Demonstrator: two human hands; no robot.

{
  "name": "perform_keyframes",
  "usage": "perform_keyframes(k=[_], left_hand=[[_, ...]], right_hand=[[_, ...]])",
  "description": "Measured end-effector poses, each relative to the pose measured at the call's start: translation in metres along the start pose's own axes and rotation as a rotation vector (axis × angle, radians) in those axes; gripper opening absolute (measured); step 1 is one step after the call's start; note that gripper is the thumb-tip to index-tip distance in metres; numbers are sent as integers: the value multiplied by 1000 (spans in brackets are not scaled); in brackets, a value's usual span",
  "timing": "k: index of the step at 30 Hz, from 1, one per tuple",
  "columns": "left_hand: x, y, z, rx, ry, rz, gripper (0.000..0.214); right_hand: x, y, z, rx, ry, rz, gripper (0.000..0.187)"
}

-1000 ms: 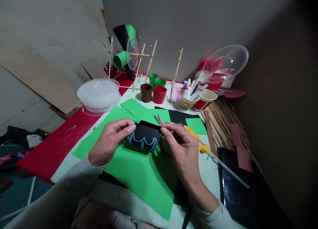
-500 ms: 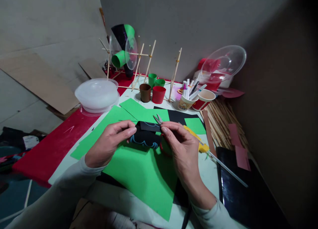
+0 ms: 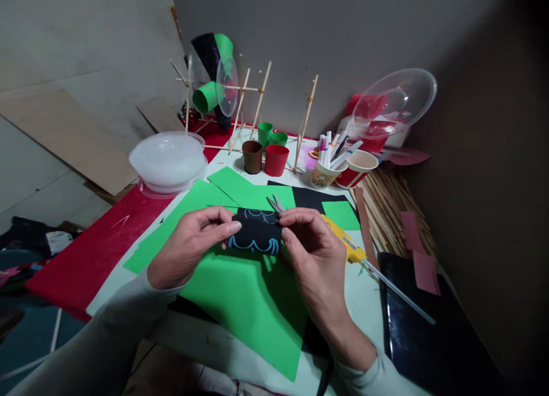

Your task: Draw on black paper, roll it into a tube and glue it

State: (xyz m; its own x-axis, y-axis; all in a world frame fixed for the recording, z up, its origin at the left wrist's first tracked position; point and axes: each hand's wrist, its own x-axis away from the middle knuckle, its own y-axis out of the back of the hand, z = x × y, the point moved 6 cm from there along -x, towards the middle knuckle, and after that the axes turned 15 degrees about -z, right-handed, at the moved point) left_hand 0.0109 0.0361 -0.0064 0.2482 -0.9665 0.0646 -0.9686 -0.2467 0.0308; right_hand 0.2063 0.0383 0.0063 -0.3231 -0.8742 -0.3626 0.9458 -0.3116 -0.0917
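Here's the table (image 3: pixel 366 304), white on top with red toward nine o'clock, twelve being straight ahead of the person. Up from eleven to twelve stands the stick frame (image 3: pixel 262 91), tied at its joints. Across the middle and down to six goes the big green sheet (image 3: pixel 257 316), and over at four there's the glossy black panel (image 3: pixel 420 339), two pink strips lying on it. The sticks (image 3: pixel 388 213) lie bundled at three, the clear bowls (image 3: pixel 169 161) sit stacked at ten. And in to the hands! The left hand (image 3: pixel 193 247), at nine, has its thumb on top and its fingers bent behind, pinching one end of the roll (image 3: pixel 257 230); the right hand (image 3: pixel 319 264), at three, pinches the other end between thumb and forefinger, remaining fingers curled. That roll, black with curling blue lines, is dead centre, level between the hands and above the green sheet. Just past the right hand is the yellow glue gun (image 3: pixel 345 238), a glue stick poking out toward four. The pen cup (image 3: pixel 323 177) is full at two; at twelve stand the brown cup (image 3: pixel 252 157) and the red cup (image 3: pixel 277 160), side by side. Last, at one, just beyond the roll: the scissors (image 3: pixel 275 204), blades parted, handles mostly hidden by the right hand.
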Motion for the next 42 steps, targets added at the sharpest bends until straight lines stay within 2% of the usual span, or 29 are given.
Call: perform_keyframes(k=[10, 13, 18, 29, 35, 38, 42], left_hand=[[-2, 4, 0, 27, -2, -76, 29], [-3, 4, 1, 53, 24, -76, 33], [-6, 5, 5, 73, 85, -82, 41], [-6, 10, 6, 57, 76, -184, 46], [-4, 13, 1, 59, 43, -237, 47], [-4, 13, 0, 63, 38, -260, 49], [-5, 11, 2, 99, 56, -265, 52]], right_hand=[[4, -3, 9, 22, 100, 72, 19], [6, -3, 5, -3, 20, 64, 14], [5, -4, -1, -116, -126, -22, 24], [0, -6, -2, -147, -261, 63, 10], [-1, -11, -17, -258, -387, 90, 35], [-1, -12, -23, -265, -410, 80, 37], [0, -11, -21, -252, -372, 79, 32]])
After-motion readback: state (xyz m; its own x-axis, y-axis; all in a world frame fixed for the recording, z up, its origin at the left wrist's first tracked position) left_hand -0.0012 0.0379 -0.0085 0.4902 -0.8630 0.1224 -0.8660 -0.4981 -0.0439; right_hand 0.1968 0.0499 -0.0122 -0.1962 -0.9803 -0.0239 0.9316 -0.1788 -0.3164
